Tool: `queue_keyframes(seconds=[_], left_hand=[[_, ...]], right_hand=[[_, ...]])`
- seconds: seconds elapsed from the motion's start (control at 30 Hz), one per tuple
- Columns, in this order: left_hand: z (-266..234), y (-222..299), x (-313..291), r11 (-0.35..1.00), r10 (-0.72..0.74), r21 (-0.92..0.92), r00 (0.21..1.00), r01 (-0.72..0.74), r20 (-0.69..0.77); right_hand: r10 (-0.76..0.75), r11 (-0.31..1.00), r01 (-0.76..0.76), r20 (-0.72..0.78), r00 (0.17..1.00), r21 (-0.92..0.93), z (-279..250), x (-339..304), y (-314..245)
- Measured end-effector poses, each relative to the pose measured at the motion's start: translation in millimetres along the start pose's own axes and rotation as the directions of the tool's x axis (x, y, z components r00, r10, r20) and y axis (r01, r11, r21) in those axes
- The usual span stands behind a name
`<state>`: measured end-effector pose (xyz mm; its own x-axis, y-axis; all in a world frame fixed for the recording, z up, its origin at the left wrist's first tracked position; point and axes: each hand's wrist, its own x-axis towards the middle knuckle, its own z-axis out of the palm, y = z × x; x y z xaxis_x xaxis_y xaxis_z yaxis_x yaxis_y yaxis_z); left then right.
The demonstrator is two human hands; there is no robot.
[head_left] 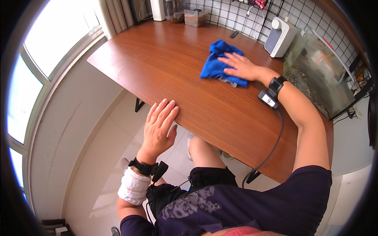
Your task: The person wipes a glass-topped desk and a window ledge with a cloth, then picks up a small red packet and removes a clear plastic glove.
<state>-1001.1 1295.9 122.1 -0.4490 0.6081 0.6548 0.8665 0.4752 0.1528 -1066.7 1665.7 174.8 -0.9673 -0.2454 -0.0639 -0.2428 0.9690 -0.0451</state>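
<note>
A crumpled blue cloth (213,65) lies on the brown wooden table (157,67), right of the middle. My right hand (241,67) rests flat over the cloth's right part, fingers spread and slightly blurred, pressing on it rather than gripping it. Its palm hides some of the fabric. At the table's near edge, my left hand (158,128) touches the wood with its fingertips. Those fingers are stretched out, and nothing is in them.
A cable (280,133) runs from the device on my right wrist across the table's right part. A white dispenser (280,37) and a glass tank (323,70) stand to the right. Clear containers (195,18) and a small black remote (234,34) sit at the back.
</note>
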Motion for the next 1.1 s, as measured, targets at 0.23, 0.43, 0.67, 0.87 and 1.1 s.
queue_keyframes(seconds=[0.23, 0.43, 0.67, 0.87, 1.1], left_hand=[[14, -8, -14, 0.999, -0.017, 0.032, 0.996, 0.019, -0.082], [28, -14, -19, 0.998, -0.015, 0.054, 0.992, 0.022, -0.125], [32, -6, -10, 0.998, -0.031, 0.053, 0.987, 0.04, -0.158], [16, 21, -3, 0.983, -0.156, 0.079, 0.981, 0.165, -0.111], [19, 67, -18, 0.99, -0.107, 0.078, 0.99, 0.114, -0.087]], right_hand=[[0.243, 0.969, -0.242, -0.036, 0.969, 0.047, 1, 10, 65], [0.448, 0.893, -0.45, -0.151, 0.881, 0.024, 13, 4, 134], [0.212, 0.972, -0.225, -0.157, 0.965, -0.068, 15, -18, 66], [-0.13, 0.991, 0.126, -0.084, 0.988, -0.052, 12, -68, -56], [-0.45, 0.89, 0.455, -0.113, 0.886, 0.026, 14, -133, -116]])
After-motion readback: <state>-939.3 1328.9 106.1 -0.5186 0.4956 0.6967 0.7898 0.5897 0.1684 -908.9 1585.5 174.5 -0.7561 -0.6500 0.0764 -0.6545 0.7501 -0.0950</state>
